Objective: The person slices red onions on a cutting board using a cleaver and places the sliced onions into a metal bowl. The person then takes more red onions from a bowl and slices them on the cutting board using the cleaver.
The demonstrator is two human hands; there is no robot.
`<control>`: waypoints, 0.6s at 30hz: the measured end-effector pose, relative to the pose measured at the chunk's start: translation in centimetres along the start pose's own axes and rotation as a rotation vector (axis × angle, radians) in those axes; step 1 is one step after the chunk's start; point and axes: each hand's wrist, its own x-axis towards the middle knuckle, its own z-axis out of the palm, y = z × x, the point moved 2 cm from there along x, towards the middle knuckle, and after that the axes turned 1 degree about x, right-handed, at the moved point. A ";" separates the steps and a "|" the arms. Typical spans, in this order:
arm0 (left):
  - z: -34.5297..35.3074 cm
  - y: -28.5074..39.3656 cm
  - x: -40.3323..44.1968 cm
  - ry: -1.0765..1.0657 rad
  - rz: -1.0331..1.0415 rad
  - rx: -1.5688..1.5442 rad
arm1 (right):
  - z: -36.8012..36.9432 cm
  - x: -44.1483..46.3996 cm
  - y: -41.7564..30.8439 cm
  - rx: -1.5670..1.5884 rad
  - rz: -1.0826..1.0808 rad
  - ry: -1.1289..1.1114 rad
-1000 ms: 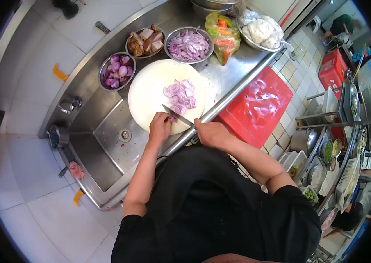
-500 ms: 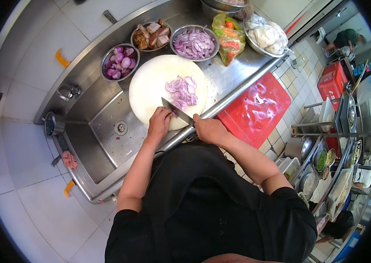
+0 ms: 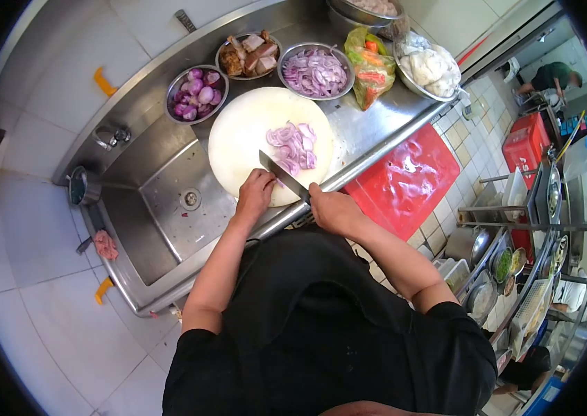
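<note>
A round white cutting board [image 3: 238,139] lies on the steel counter, with sliced purple onion [image 3: 293,147] heaped on its right half. My right hand [image 3: 335,210] is closed round the handle of a knife [image 3: 284,176], whose blade points up and left across the board. Beside the blade, at the board's lower edge, my left hand [image 3: 255,193] has its fingers bent together over a small onion piece, mostly hidden under the fingertips. Behind the board stand a bowl of sliced onion [image 3: 316,72], a bowl of whole peeled onions [image 3: 197,95] and a bowl of cut meat [image 3: 249,56].
Left of the board is a steel sink [image 3: 162,201] with a tap [image 3: 111,137]. A vegetable bag [image 3: 371,69] and a bowl with white bags [image 3: 431,68] stand at the upper right. A red lid [image 3: 408,180] lies beyond the counter edge. Two other people are partly visible at the right.
The whole view has shifted a little, moving the counter items right. Both hands stay at the board's lower edge, the knife still in my right hand.
</note>
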 end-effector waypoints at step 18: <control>1.1 -0.1 -0.2 0.011 0.009 0.027 | 1.7 3.0 1.0 0.051 -0.004 0.023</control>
